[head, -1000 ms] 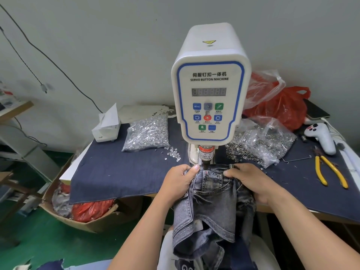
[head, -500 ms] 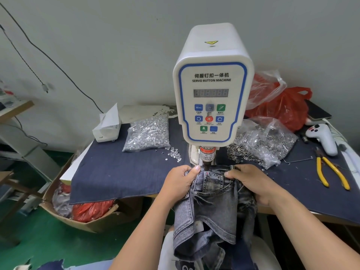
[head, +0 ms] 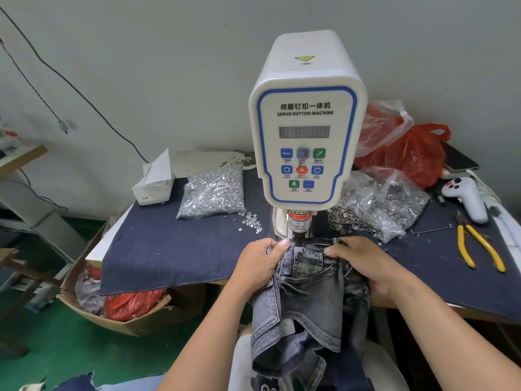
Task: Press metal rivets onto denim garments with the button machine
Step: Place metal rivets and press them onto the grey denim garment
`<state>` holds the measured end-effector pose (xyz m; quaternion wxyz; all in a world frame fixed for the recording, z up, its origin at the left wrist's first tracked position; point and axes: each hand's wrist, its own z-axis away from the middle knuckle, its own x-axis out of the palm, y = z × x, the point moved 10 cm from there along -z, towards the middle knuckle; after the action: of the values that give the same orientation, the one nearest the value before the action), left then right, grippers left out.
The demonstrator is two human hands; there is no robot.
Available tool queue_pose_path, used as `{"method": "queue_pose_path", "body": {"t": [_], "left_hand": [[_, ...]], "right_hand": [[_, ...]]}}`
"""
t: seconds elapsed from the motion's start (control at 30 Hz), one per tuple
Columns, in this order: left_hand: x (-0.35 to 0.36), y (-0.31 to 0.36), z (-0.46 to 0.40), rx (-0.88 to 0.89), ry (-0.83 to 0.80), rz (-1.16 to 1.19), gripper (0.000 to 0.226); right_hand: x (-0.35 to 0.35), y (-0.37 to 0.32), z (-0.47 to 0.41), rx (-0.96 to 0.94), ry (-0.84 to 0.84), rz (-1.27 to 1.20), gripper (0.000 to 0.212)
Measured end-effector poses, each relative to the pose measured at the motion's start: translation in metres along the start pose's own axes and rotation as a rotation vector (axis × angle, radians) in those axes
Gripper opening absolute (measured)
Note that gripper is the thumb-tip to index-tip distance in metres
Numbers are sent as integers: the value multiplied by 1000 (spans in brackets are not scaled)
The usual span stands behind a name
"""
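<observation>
At frame centre, under the button machine (head: 306,119), grey denim jeans (head: 307,289) lie with the waistband at the press head. Left hand (head: 260,263) and right hand (head: 363,263) both clamp the waistband, either side of the head.

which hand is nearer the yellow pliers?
Right. The right hand grips the jeans on the side toward the yellow pliers, which lie further right on the table; the left hand is across the jeans, farther off.
</observation>
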<state>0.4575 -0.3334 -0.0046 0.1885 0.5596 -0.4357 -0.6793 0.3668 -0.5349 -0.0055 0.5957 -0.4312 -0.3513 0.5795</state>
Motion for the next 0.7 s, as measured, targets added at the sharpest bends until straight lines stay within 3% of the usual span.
{"method": "queue_pose_path", "body": {"t": [0.1,0.23,0.4,0.57,0.7], "left_hand": [[1,0,0,-3,-8,11,61],[0,0,1,-5,-19,43,56],[-1,-4,2,-30,-36,69,56],[2,-4,2,-31,-42,97,65],[1,-1,10,-48,-78,126,49]], "right_hand": [[0,1,0,4,-2,-1,39],[1,-1,3,-2,-5,2,21],[1,-3,2,-12,8,47,35],[3,-5,2,-30,-6,48,26],[7,-4,5,-24,-55,49,16]]}}
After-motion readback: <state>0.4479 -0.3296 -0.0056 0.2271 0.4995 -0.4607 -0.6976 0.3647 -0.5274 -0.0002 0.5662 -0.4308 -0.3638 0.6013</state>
